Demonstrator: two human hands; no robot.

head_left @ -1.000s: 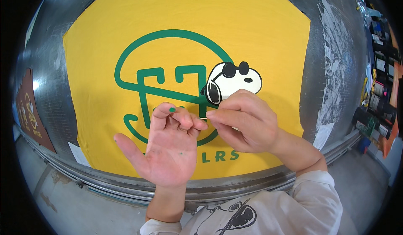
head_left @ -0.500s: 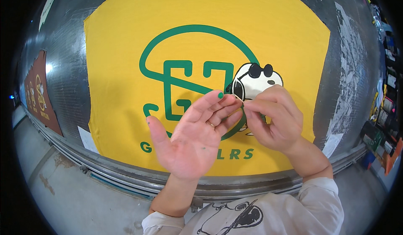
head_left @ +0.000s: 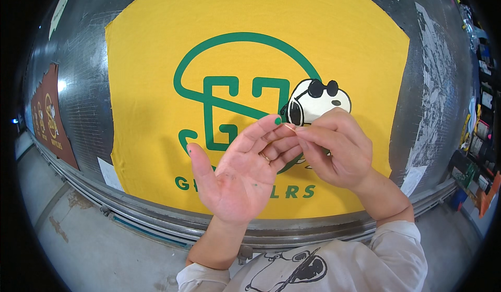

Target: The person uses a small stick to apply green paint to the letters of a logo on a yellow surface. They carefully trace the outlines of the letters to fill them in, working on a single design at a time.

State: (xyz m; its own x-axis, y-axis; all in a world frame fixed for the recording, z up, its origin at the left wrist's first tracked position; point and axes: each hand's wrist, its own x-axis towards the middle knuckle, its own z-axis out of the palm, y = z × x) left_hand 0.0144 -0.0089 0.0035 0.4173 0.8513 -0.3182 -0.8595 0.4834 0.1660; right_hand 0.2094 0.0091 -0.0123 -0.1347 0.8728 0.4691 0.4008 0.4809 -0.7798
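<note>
My left hand (head_left: 237, 180) is palm up with its fingers spread over a yellow fabric panel (head_left: 151, 41). A thick dab of green paint (head_left: 277, 121) sits on its index fingertip, with smaller green specks on the thumb and palm. My right hand (head_left: 339, 151) pinches a thin pale stick like a toothpick (head_left: 290, 128) between thumb and fingers. The stick's tip points toward the painted fingertip; whether it touches the paint I cannot tell. Beneath my hands, the fabric bears a green line print (head_left: 245, 37) and a white cartoon dog (head_left: 315, 106) in dark glasses, partly covered by my right hand.
The fabric lies flat on a dark, scuffed table (head_left: 86, 104) with a metal rail (head_left: 261, 232) along its near edge. A brown printed fabric piece (head_left: 60, 135) lies at the left. Assorted items, including an orange tool (head_left: 489, 195), crowd the far right.
The stick has tilted flatter, and its tip has come lower, beside the left fingertips. My right hand has shifted slightly left; my left index fingertip has moved slightly right.
</note>
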